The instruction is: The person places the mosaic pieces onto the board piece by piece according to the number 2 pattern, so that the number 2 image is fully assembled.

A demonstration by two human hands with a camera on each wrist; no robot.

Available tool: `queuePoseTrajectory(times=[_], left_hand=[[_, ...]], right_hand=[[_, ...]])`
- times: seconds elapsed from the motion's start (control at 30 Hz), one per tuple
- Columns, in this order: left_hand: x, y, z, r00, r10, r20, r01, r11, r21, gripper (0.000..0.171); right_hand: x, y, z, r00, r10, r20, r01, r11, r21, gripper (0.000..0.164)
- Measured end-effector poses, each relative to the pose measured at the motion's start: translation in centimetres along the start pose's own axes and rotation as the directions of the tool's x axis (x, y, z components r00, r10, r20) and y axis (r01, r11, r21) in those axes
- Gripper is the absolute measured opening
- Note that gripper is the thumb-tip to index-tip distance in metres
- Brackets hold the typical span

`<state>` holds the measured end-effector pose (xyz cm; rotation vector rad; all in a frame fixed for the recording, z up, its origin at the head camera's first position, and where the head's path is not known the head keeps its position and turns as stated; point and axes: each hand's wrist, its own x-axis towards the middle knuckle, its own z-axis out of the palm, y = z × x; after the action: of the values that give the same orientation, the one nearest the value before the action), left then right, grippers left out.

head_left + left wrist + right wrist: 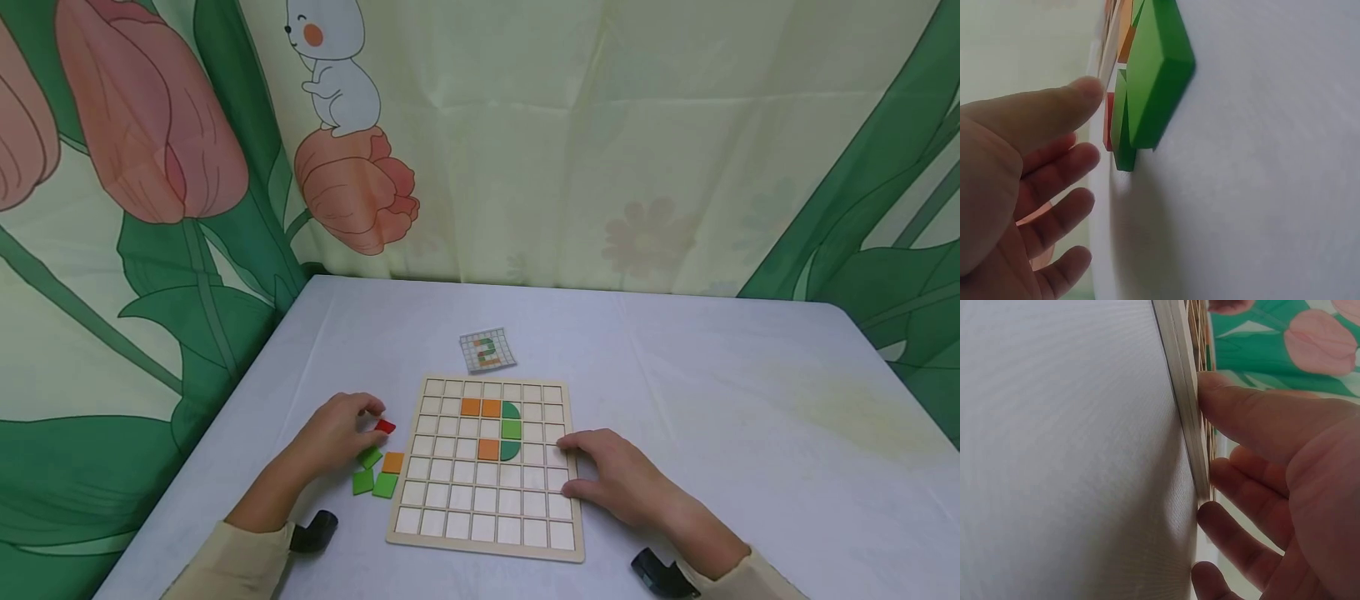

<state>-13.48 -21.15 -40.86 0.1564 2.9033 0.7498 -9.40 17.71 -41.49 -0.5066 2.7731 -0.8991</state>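
A wooden grid board [486, 552] lies on the table. On it are orange squares [488, 450], a green square [511, 429] and two green rounded pieces [510, 451]. My left hand [341, 429] is left of the board, thumb and fingers spread around a small red tile [385, 426]; the left wrist view shows a gap between the fingertips. Loose green tiles [1154, 75] and an orange tile [393, 463] lie just below that hand. Thumb and fingertips of my right hand [618, 475] rest on the board's right edge, seen closely in the right wrist view [1194, 437].
Behind the board lies a small pattern card [487, 350] with a gridded coloured figure. The white-covered table [735, 400] reaches back to a printed curtain [570, 150] with tulips and a white animal. Dark wrist camera mounts [315, 532] stick out beside the sleeves.
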Motion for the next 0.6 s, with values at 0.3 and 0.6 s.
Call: queuePoseTrajectory(times=[0.3, 0.6], left_hand=[[0.8, 0.4, 0.2, 1.000, 0.019, 0.013, -0.019, 1.000, 0.010, 0.019], [1.2, 0.6, 0.3, 0.998, 0.048, 0.045, -0.047, 0.999, -0.015, 0.018]], right_hand=[[0.0, 0.0, 0.0, 1.000, -0.008, -0.003, 0.008, 1.000, 0.002, 0.050], [0.0, -0.1, 0.0, 1.000, 0.005, 0.001, -0.005, 1.000, 0.002, 0.050]])
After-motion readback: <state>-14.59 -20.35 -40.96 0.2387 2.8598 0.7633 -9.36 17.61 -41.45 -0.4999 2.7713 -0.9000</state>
